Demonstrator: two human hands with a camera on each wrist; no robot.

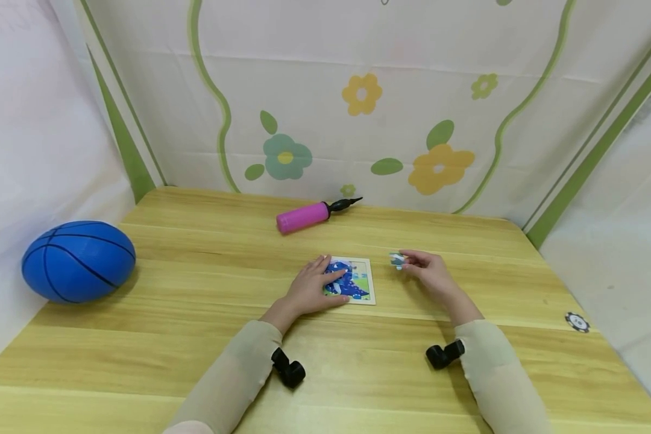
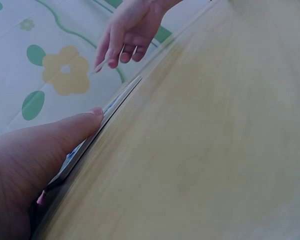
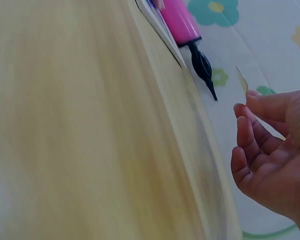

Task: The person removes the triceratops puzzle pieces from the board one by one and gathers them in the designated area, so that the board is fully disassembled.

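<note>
Curtain (image 1: 314,36): we see white fabric w/ green vines, yellow + teal flowers, behind the table (image 1: 141,361).
Table top: light wood grain.
Basketball (image 1: 78,261): blue w/ black lines, on table's L side.
Hand pump (image 1: 304,217): pink barrel, black nozzle to R, lying nr back edge.
Left hand (image 1: 311,286): on L part of tray puzzle (image 1: 371,283), fingers spread; thumb touches its near side.
Right hand (image 1: 431,272): R of puzzle, thumb + index pinching jigsaw piece (image 1: 396,260), other fingers loosely bent.
Tray puzzle: flat, mid-table, pale frame, blue figure; we see pale board at upper R.
Wrist cams (image 1: 289,369): black, one per sleeve.
Poker chip (image 1: 577,322): b/w, nr table's R edge.
Jigsaw piece: we see it held off table, just beside puzzle.
</note>
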